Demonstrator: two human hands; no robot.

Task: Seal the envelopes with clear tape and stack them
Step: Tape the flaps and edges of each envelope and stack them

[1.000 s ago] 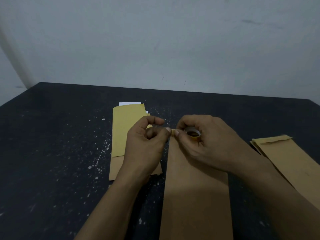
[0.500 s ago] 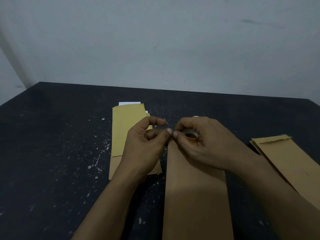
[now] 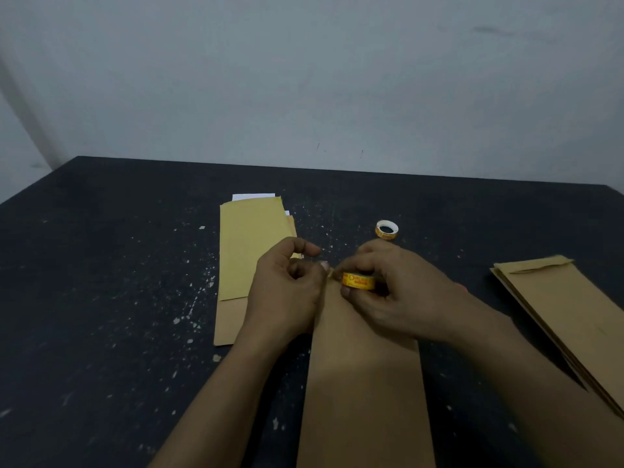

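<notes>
**Head view: hands draw tape at the top of a brown envelope**

The fingers (image 3: 354,265) of the right hand (image 3: 405,292) are curled round a small yellow-labelled tape roll (image 3: 358,281), pinching it between the thumb below and the fingers above. Just to its left, the left hand (image 3: 287,292) has its fingers curled, with the thumb tip and a finger pinching the tape end (image 3: 330,272); the forefinger arches free above. Both hands meet over the far short edge of a long brown envelope (image 3: 364,383), which lies flat on the table (image 3: 101,298) and runs lengthwise toward the camera between the two forearms. Whether the tape already touches the paper cannot be told.

Beyond the right hand, a second tape roll (image 3: 387,229) sits flat on the table, its white core showing. To the left, partly under the left hand, lies a left stack of envelopes (image 3: 250,251), with a white sheet (image 3: 253,196) peeking out at its far end. Well apart to the right lies a right stack of envelopes (image 3: 567,315), flaps at the far end. The dark table is flecked with pale specks and meets a grey wall (image 3: 304,79).
</notes>
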